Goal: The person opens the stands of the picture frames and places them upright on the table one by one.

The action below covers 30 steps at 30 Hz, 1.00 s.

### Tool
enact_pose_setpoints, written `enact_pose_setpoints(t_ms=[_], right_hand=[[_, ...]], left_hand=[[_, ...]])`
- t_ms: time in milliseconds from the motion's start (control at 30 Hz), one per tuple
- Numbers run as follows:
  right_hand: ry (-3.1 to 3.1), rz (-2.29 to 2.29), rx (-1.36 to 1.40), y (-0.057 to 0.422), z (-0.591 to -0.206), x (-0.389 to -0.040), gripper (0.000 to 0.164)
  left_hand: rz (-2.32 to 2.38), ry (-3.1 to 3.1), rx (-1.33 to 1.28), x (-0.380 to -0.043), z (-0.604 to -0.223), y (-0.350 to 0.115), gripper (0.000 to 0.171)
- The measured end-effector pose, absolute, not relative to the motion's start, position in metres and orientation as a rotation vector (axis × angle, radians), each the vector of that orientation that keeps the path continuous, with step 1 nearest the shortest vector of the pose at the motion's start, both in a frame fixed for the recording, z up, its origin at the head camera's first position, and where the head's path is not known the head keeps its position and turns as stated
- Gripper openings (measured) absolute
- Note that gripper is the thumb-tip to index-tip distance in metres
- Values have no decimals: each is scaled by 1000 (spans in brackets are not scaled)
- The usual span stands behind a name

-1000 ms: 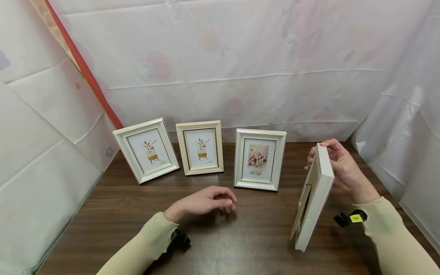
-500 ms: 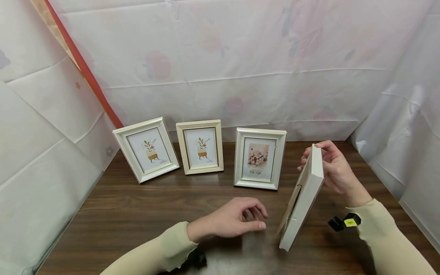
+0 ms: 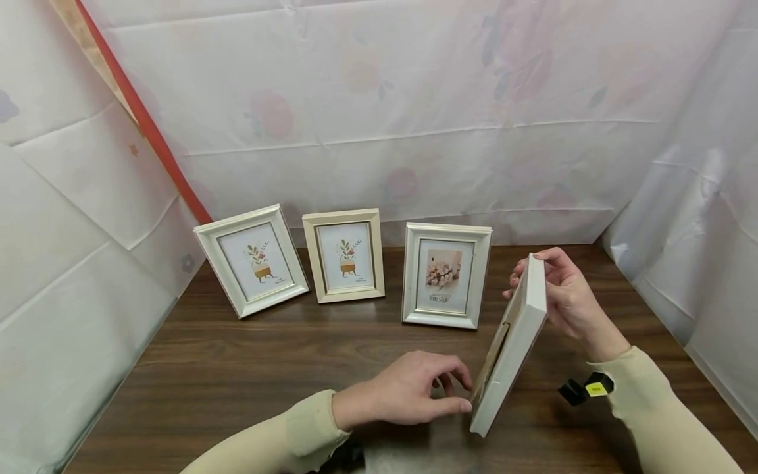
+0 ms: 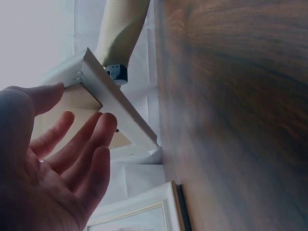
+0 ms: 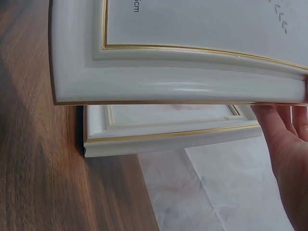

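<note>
My right hand (image 3: 571,303) grips a white picture frame (image 3: 514,345) by its upper part, holding it tilted and edge-on to the head view. The brown back of the frame faces left. In the right wrist view the frame's front (image 5: 168,86) shows a thin gold inner line. My left hand (image 3: 408,388) is close to the lower back side of the frame, its thumb and fingers loosely curved and apart. In the left wrist view the fingers (image 4: 103,130) are in front of the frame's back (image 4: 72,103); whether they touch it I cannot tell.
Three picture frames stand along the back of the brown wooden table (image 3: 237,368): a tilted white one (image 3: 243,299), a cream one (image 3: 322,263) and a white one with a flower photo (image 3: 444,273). White patterned cloth (image 3: 355,99) hangs behind and at both sides.
My right hand has brought the held frame left. My left hand has moved right and a little nearer to me, closing in on the frame's lower part.
</note>
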State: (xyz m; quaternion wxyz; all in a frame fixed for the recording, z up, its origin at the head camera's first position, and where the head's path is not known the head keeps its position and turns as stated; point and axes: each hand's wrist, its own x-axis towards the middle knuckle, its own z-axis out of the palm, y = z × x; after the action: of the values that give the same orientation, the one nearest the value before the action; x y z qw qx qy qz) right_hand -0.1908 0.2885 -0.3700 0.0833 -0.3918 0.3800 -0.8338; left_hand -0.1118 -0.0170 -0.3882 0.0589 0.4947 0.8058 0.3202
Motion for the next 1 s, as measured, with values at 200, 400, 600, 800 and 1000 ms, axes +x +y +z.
enact_pose_setpoints(t_ms=[200, 400, 600, 800, 1000], right_hand=[[1109, -2481, -1170, 288, -370, -190, 39], [1089, -2470, -1156, 288, -372, -191, 43], [1113, -2447, -1133, 290, -372, -190, 44], [1087, -2391, -1199, 292, -371, -191, 42], [1061, -2352, -1239, 294, -372, -192, 42]], left_hand=[[955, 2480, 1533, -113, -387, -21, 20], [930, 2592, 1620, -114, -386, -26, 19], [867, 2697, 1676, -112, -382, -28, 17], [877, 2743, 1741, -113, -379, -31, 20], [911, 2791, 1790, -117, -377, -34, 21]])
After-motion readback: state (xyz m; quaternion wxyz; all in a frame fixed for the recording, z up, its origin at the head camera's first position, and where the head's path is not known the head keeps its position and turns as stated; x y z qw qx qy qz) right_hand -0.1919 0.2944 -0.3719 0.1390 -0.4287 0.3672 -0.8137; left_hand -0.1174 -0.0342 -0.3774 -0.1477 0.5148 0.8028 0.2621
